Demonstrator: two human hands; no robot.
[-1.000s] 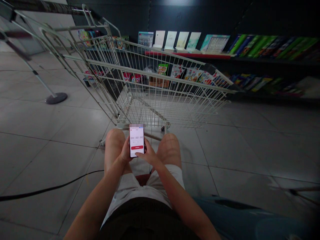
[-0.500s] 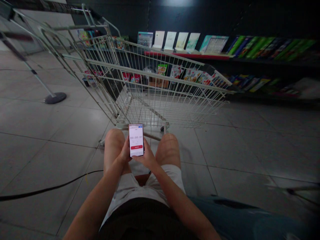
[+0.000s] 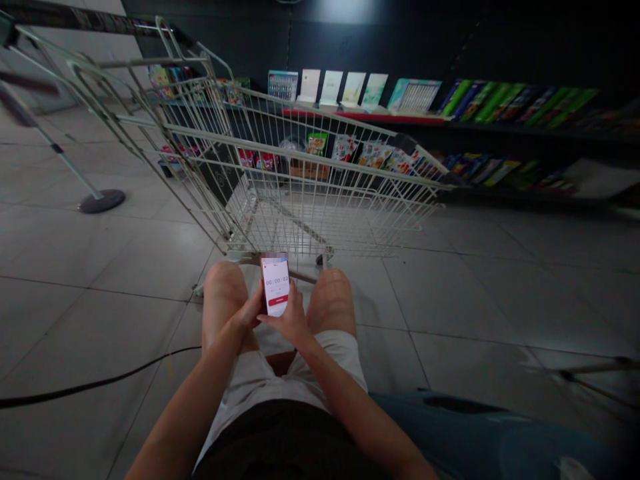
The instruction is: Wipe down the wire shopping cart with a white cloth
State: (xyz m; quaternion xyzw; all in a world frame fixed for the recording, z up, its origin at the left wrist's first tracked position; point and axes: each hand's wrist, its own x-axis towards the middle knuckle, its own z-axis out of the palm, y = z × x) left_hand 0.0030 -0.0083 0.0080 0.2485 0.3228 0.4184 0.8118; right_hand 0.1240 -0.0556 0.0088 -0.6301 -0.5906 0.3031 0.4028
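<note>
Phone: the phone [image 3: 277, 277] is up in the air over the gap between the knees, with its bright face tipped up toward the person.
Screen: it is white, with big numbers that look like 00:00:02 and a red button [image 3: 278, 301] under them. The small words are too tiny to read.
Left hand: the left hand [image 3: 251, 309] is wrapped on the phone's left edge.
Right hand: the right hand [image 3: 292, 323] is clamped on the right edge, with its thumb across the bottom end. I cannot tell if the thumb touches the glass.
Feel: the phone is likely light, stiff and a bit slippery, and it could crack on the hard floor [image 3: 465, 293].
Where to hold: the two long sides look best, low down, so fingers do not cover the screen.
Knees: the bare knees [image 3: 331, 293] are bent, one on each side of the phone.
Cart: a big wire cart [image 3: 310, 155] stands just past the knees.
Shelves: behind it, the top shelf [image 3: 360, 117] has cards and green packs [image 3: 510, 103], and bags [image 3: 375, 155] sit lower.
Left side: a black cord [image 3: 100, 385] lies on the floor, and a stand's round foot [image 3: 101, 201] is farther off.
</note>
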